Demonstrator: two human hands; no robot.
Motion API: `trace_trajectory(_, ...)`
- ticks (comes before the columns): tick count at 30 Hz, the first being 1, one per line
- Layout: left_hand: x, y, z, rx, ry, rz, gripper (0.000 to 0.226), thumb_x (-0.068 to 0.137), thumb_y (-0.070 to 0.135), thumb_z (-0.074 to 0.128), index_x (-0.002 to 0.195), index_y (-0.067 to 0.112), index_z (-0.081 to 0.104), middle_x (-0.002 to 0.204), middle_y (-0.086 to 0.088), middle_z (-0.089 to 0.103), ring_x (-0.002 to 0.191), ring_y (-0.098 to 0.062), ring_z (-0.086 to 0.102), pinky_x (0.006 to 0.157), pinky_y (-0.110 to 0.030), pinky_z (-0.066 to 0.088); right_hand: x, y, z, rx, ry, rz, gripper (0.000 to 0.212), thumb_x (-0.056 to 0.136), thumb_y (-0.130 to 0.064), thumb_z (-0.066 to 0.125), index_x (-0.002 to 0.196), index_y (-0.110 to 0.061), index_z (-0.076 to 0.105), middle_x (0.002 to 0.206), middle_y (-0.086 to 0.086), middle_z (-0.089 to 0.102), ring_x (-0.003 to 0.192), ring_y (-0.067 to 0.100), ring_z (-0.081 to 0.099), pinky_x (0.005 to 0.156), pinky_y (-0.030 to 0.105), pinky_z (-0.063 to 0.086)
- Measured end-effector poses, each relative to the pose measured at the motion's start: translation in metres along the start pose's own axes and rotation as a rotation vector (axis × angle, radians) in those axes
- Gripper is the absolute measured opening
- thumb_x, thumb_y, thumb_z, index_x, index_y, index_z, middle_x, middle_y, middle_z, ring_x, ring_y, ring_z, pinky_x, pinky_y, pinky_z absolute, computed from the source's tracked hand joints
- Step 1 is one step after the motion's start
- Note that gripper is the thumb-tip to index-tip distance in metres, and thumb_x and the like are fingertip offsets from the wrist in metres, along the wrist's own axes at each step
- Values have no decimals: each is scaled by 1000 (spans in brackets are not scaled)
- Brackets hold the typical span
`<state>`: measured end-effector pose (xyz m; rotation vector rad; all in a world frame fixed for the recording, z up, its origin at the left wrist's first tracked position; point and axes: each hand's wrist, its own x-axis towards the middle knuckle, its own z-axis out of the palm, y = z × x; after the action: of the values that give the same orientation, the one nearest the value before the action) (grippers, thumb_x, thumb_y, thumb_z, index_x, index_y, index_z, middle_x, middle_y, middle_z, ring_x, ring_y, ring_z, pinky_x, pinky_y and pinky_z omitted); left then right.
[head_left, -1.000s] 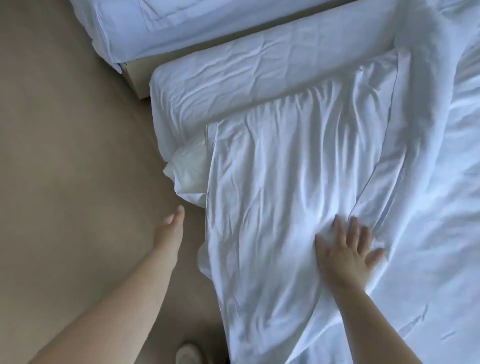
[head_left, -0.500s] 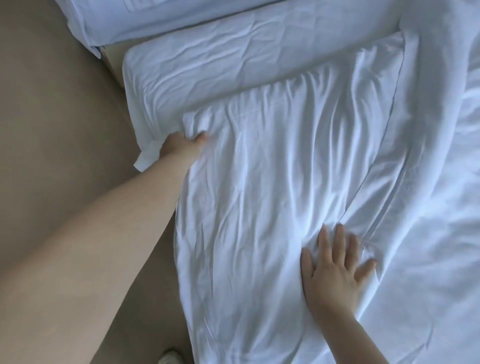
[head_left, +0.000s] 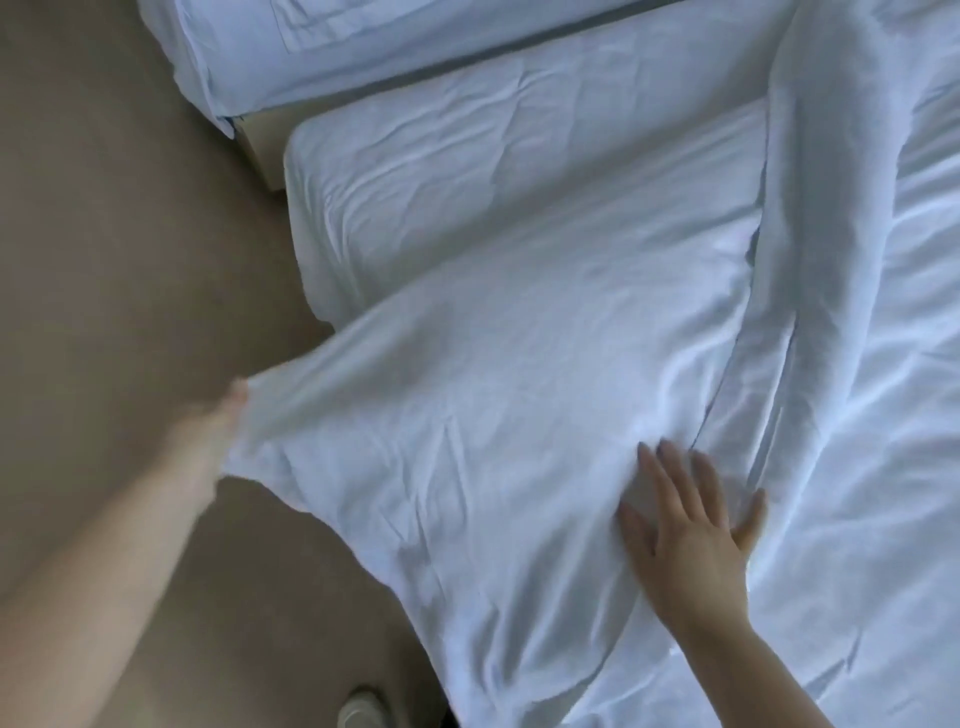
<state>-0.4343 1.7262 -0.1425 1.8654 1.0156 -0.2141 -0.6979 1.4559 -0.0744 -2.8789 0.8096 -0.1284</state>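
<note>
Currently gripped: sheet corner (head_left: 254, 410), bunched in left hand (head_left: 208, 457); hand blurred.
Pinning: right hand (head_left: 691, 535), flat, fingers spread on white sheet (head_left: 467, 415).
Lie: white sheet stretches rightward from grip toward right hand.

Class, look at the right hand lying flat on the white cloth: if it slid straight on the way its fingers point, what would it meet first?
The right hand would only run on over the white cloth itself; beyond that, probably the wrinkled bed sheet.
</note>
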Motion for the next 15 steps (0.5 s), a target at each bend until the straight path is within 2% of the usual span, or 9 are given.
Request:
trace_trajectory(1,-21,18,1,-237,-102,-177,43,91,42,48,116,7,56,118,-18,55,107,-30,53,90,-41,39,0,1,4,-37,-21,-29,50,81,-43,34,127,-22,40,126,6,60,122,22,31,109,29,-18)
trace_trajectory(3,-84,6,-8,-285,-142,-207,52,94,38,44,128,-2,48,132,-21,48,120,-37,47,98,-39,37,0,6,12,-91,-26,-63,49,86,-47,30,126,-21,44,126,5,60,122,22,32,110,30,-16)
trace_trajectory(5,-72,-27,-3,-342,-188,-312,50,97,31,42,133,-4,41,139,-20,43,126,-35,43,102,-36,35,1,9,17,-91,30,-75,51,86,-46,32,124,-19,51,125,7,61,120,23,32,109,31,-9)
trace_trajectory(7,-77,-26,-3,-287,-290,-329,49,98,27,37,137,-2,33,143,-16,39,130,-33,39,104,-31,34,1,8,17,-34,117,-21,54,79,-45,37,123,-17,50,126,13,59,121,25,31,106,36,2)
trace_trajectory(8,-71,-26,-4,-270,-343,-314,52,97,30,41,139,1,31,144,-15,38,131,-31,39,105,-32,34,1,9,16,24,175,58,60,75,-47,37,123,-15,50,129,17,55,123,27,29,106,41,6)
trace_trajectory(10,-65,-28,-8,-165,-415,-267,68,89,52,46,140,11,33,142,-9,41,129,-29,40,106,-41,33,3,8,3,226,209,347,80,66,-56,41,131,-10,47,143,20,36,134,31,22,108,49,10)
trace_trajectory(12,-65,-17,-6,-187,-641,-217,72,85,70,25,138,23,38,132,-4,48,123,-27,44,106,-49,32,5,19,-3,425,194,634,89,64,-54,64,137,-12,37,150,19,19,138,34,17,112,46,12)
trace_trajectory(13,-66,-12,-5,-266,-773,-182,72,85,71,17,136,25,41,125,-2,51,118,-25,47,104,-49,33,6,24,-4,538,183,734,92,64,-47,76,138,-14,33,149,17,20,137,31,21,112,45,16)
trace_trajectory(15,-73,4,-2,-335,-915,-77,65,87,67,25,132,24,46,123,0,54,114,-21,51,101,-43,37,5,33,-1,771,187,803,92,59,-43,82,132,-19,31,135,10,37,122,23,40,106,45,32)
